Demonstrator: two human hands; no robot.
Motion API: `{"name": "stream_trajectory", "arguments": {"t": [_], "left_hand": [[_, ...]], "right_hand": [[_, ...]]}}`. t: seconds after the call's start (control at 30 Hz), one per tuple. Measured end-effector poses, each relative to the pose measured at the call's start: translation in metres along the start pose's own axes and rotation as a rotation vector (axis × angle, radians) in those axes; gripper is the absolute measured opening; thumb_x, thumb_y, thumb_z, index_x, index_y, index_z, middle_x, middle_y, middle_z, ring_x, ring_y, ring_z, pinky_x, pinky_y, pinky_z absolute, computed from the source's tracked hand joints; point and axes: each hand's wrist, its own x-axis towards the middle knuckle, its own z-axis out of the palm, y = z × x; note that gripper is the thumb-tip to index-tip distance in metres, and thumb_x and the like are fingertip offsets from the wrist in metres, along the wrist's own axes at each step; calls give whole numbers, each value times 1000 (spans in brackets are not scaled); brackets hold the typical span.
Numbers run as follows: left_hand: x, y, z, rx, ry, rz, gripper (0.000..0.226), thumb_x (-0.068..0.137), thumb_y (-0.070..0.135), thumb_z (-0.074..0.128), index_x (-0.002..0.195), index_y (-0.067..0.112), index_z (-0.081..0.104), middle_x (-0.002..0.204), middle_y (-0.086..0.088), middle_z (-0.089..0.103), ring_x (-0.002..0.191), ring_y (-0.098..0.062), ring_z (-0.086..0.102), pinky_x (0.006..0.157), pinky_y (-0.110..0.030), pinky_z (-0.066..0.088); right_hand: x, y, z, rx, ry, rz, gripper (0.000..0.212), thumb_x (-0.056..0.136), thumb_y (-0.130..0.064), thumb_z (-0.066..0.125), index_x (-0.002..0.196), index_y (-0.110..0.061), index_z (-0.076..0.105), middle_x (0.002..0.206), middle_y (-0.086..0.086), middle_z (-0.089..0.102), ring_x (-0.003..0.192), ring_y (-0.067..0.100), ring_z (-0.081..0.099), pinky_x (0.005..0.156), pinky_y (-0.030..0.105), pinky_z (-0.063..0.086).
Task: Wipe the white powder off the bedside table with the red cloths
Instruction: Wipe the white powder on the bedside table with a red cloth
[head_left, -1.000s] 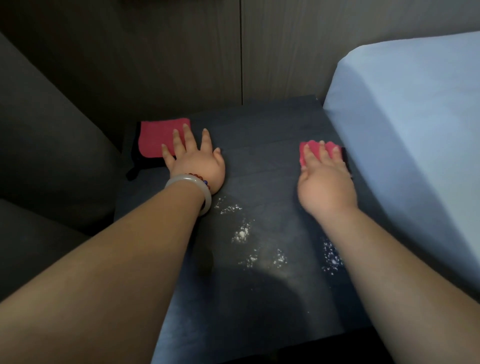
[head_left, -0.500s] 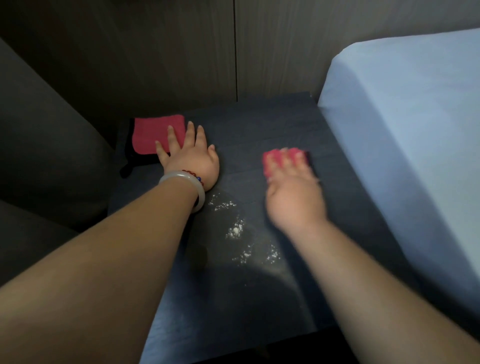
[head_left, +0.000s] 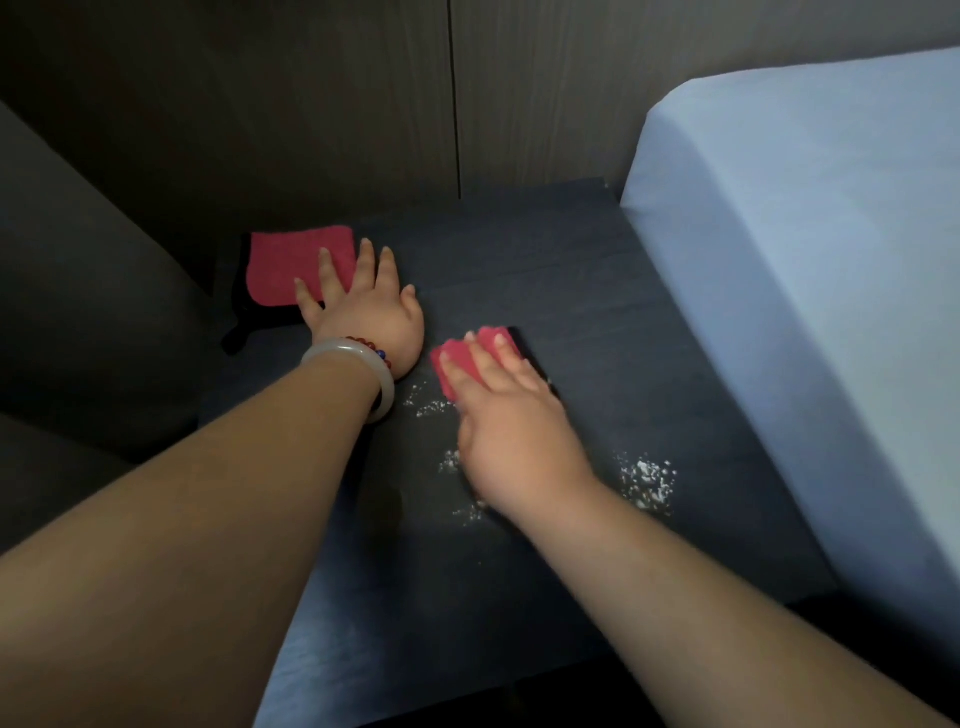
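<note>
Right hand (head_left: 519, 431), fingers flat, is pressing the folded red cloth (head_left: 462, 364) at mid bedside table (head_left: 649, 364), having slid it left from the right edge into white powder (head_left: 428, 408). Left hand (head_left: 363, 312), fingers spread, is still resting on the second red cloth (head_left: 291, 265).

Dim room, light falling from the right, wide-angle bending at edges.

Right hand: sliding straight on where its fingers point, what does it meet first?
Likely the wall. The right hand, pressing its cloth, points up-left over bare table, passing close to the left hand; whether it clears the thumb is unclear.
</note>
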Motion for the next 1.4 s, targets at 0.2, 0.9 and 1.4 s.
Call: {"name": "stream_trajectory", "arguments": {"t": [0.2, 0.9, 1.4], "left_hand": [[0, 1, -2, 5, -7, 1, 59, 100, 42, 16, 155, 26, 6, 164, 6, -4, 147, -35, -12, 115, -60, -6], [-3, 0, 1, -33, 32, 7, 58, 99, 39, 17, 155, 26, 12, 164, 5, 1, 148, -35, -11, 116, -59, -7], [-55, -14, -11, -150, -47, 119, 53, 103, 38, 20, 154, 24, 20, 163, 2, 8, 149, -26, -6, 120, -49, -1]], "right_hand": [[38, 129, -44, -163, 96, 414, 77, 76, -25, 18, 152, -16, 28, 160, 10, 21, 148, 31, 12, 120, 45, 13], [-15, 7, 0, 47, 25, -39, 68, 83, -10, 41, 150, -21, 33, 160, 6, 22, 149, 25, 11, 121, 32, 8], [-5, 80, -20, -61, 79, 104, 68, 83, -4, 39, 150, -19, 35, 159, 10, 25, 149, 28, 14, 122, 35, 10]]}}
